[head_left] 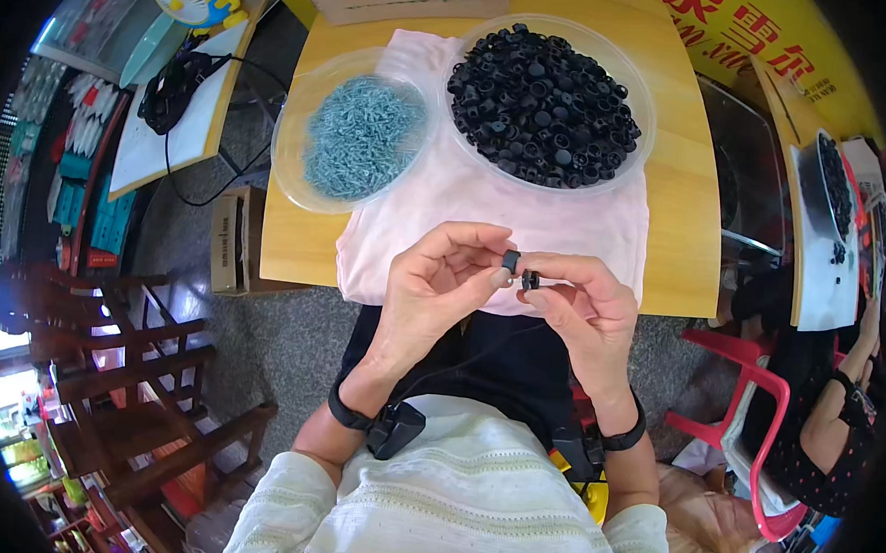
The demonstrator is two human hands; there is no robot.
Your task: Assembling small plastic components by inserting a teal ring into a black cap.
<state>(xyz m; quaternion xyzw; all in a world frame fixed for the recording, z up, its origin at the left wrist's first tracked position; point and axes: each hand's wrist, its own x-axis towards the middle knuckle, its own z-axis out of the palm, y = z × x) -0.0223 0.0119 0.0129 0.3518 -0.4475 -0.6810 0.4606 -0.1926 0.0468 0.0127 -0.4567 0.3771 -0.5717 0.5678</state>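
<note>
Cap | between left fingers, pinched | black piece | between right fingers, pinched

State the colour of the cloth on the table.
The cloth is pale pink; the head view shows it best.

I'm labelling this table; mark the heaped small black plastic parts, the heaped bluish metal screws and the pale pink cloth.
Small black plastic parts point(545, 107): head view, heap's middle.
Bluish metal screws point(363, 137): head view, heap's middle.
Pale pink cloth point(548, 220): head view, bare middle.
</note>
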